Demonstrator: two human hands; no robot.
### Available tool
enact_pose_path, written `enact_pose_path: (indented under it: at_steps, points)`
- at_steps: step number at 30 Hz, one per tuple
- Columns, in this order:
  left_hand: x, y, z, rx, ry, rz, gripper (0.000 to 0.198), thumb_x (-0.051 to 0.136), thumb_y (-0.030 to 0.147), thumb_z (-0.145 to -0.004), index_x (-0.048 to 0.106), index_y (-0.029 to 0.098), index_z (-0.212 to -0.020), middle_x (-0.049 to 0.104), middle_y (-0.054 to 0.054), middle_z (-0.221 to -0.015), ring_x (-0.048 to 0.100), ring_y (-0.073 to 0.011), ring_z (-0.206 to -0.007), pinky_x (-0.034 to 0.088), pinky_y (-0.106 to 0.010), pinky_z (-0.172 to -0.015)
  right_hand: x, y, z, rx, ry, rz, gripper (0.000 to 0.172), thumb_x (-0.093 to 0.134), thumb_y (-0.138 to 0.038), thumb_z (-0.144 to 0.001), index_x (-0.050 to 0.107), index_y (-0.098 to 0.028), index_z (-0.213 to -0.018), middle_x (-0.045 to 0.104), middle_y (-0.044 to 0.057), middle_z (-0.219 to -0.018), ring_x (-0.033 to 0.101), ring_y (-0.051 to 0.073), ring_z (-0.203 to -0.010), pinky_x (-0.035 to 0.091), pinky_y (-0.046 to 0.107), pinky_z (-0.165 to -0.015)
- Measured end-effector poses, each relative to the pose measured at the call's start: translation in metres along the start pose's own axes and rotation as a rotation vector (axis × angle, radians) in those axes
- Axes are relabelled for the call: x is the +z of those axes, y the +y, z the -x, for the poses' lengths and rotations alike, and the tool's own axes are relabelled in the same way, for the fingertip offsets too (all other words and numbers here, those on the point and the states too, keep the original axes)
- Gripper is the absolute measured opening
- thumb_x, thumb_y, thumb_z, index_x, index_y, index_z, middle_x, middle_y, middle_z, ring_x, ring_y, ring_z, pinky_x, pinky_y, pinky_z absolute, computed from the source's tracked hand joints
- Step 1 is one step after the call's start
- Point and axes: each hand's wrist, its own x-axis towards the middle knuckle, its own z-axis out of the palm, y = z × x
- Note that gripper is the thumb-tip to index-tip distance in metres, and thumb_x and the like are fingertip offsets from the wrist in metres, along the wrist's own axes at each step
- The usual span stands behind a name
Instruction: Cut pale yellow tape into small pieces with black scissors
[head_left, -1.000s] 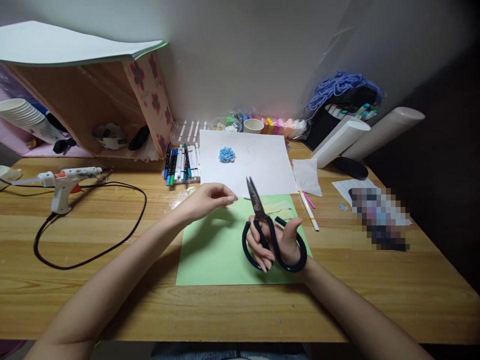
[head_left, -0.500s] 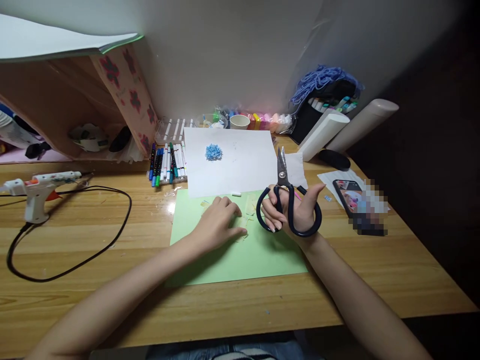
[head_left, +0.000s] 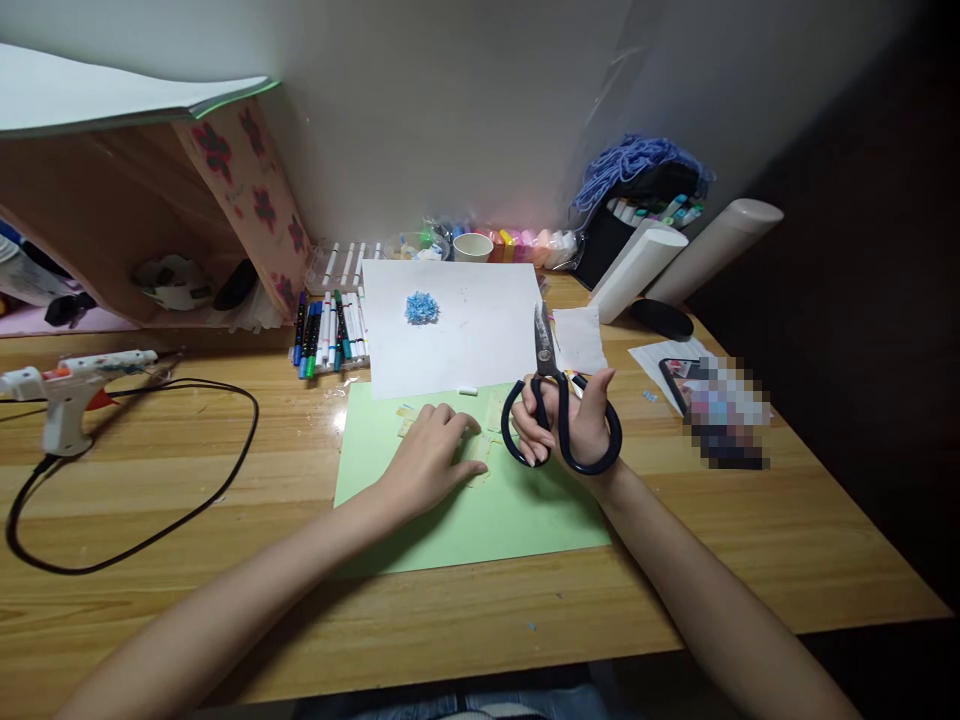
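My right hand [head_left: 589, 428] grips a pair of scissors [head_left: 545, 345] by the black loop handles, blades pointing up and away from me and closed together. My left hand [head_left: 429, 450] rests over a green sheet [head_left: 480, 540], fingers bent and thumb apart, with nothing visible in it. Pale yellow paper scraps [head_left: 495, 414] lie beside its fingers, some partly hidden under the hand. A small white cylinder [head_left: 467, 391] lies at the sheet's top edge. Further back, a clump of blue shreds [head_left: 421, 308] sits on a white sheet [head_left: 495, 345].
A glue gun [head_left: 71, 395] with a looped black cord lies on the left. Markers [head_left: 330, 335] and a paper cup [head_left: 473, 248] stand behind the sheets. To the right are a white tissue [head_left: 580, 338], white bottles [head_left: 637, 270] and a partly blurred phone [head_left: 720, 400].
The scissor blades have come together, and the right hand has shifted slightly left. My left hand keeps nearly the same pose over the green sheet. The whole view has shifted a little.
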Motion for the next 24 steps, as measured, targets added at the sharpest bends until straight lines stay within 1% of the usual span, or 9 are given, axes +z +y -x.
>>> enact_pose_path:
  at_steps: [5,8,10,11,14,15,17,20,24]
  points:
    - [0.001,0.001,-0.002,-0.013,-0.034,0.083,0.014,0.062,0.030,-0.078,0.061,0.018,-0.084,0.057,-0.006,-0.091,0.049,-0.0229,-0.090,0.040,-0.036,-0.077,-0.002,0.002,0.000,0.024,-0.011,-0.006,0.076,0.031,-0.093,-0.049,0.045,-0.020,-0.063,0.038,-0.009,-0.035,0.037,0.008,-0.025,0.041,0.023,-0.031]
    - [-0.002,0.000,-0.004,-0.004,-0.067,0.178,0.010,0.056,0.028,-0.082,0.059,0.018,-0.080,0.060,-0.004,-0.083,0.053,-0.0191,-0.080,0.041,-0.032,-0.071,-0.003,0.003,-0.001,0.027,-0.015,-0.003,0.075,0.033,-0.093,-0.049,0.045,-0.020,-0.063,0.039,-0.008,-0.035,0.037,0.008,-0.025,0.041,0.023,-0.031]
    - [-0.004,-0.001,-0.005,0.008,-0.041,0.199,0.011,0.054,0.028,-0.084,0.057,0.018,-0.085,0.062,-0.004,-0.086,0.054,-0.0185,-0.080,0.042,-0.032,-0.070,-0.002,0.004,-0.002,0.023,-0.007,-0.003,0.075,0.034,-0.092,-0.049,0.045,-0.020,-0.063,0.039,-0.008,-0.035,0.037,0.008,-0.025,0.040,0.023,-0.030]
    - [-0.004,-0.001,-0.006,0.037,-0.018,0.179,0.014,0.055,0.029,-0.083,0.057,0.018,-0.091,0.062,-0.005,-0.092,0.054,-0.0195,-0.084,0.042,-0.033,-0.073,-0.002,0.005,-0.002,0.022,-0.002,-0.004,0.075,0.034,-0.092,-0.049,0.046,-0.020,-0.063,0.039,-0.008,-0.034,0.037,0.008,-0.025,0.040,0.023,-0.030]
    - [-0.003,-0.002,-0.009,0.204,-0.003,0.063,0.030,0.060,0.028,-0.081,0.052,0.018,-0.109,0.058,-0.008,-0.110,0.049,-0.0232,-0.101,0.040,-0.036,-0.084,-0.001,0.006,-0.002,0.020,0.014,0.000,0.075,0.034,-0.092,-0.050,0.046,-0.019,-0.063,0.039,-0.008,-0.035,0.037,0.008,-0.025,0.040,0.023,-0.030]
    - [-0.002,-0.002,-0.010,0.249,-0.021,0.029,0.031,0.059,0.027,-0.082,0.051,0.018,-0.111,0.058,-0.008,-0.110,0.048,-0.0234,-0.101,0.040,-0.037,-0.085,-0.001,0.007,-0.002,0.020,0.016,0.003,0.075,0.034,-0.092,-0.050,0.045,-0.019,-0.063,0.039,-0.008,-0.035,0.037,0.008,-0.025,0.040,0.023,-0.029]
    - [0.000,-0.002,-0.012,0.284,-0.063,-0.014,0.022,0.053,0.025,-0.085,0.053,0.018,-0.106,0.060,-0.007,-0.099,0.049,-0.0218,-0.092,0.040,-0.036,-0.080,-0.001,0.007,-0.003,0.022,0.015,0.012,0.075,0.034,-0.092,-0.049,0.045,-0.020,-0.062,0.039,-0.008,-0.034,0.037,0.009,-0.025,0.040,0.023,-0.029]
    - [0.000,-0.003,-0.012,0.272,-0.099,-0.011,0.014,0.048,0.024,-0.088,0.057,0.017,-0.096,0.059,-0.006,-0.086,0.049,-0.0198,-0.081,0.040,-0.034,-0.074,0.000,0.006,-0.003,0.031,0.018,0.027,0.075,0.033,-0.093,-0.048,0.044,-0.020,-0.062,0.038,-0.008,-0.034,0.036,0.008,-0.024,0.039,0.023,-0.029]
    - [-0.006,-0.005,-0.012,0.182,-0.064,0.140,0.016,0.045,0.024,-0.088,0.059,0.018,-0.092,0.057,-0.006,-0.089,0.049,-0.0196,-0.087,0.040,-0.033,-0.077,0.000,0.006,-0.004,0.043,0.041,0.057,0.075,0.033,-0.094,-0.047,0.043,-0.021,-0.063,0.039,-0.009,-0.034,0.036,0.009,-0.024,0.040,0.023,-0.030]
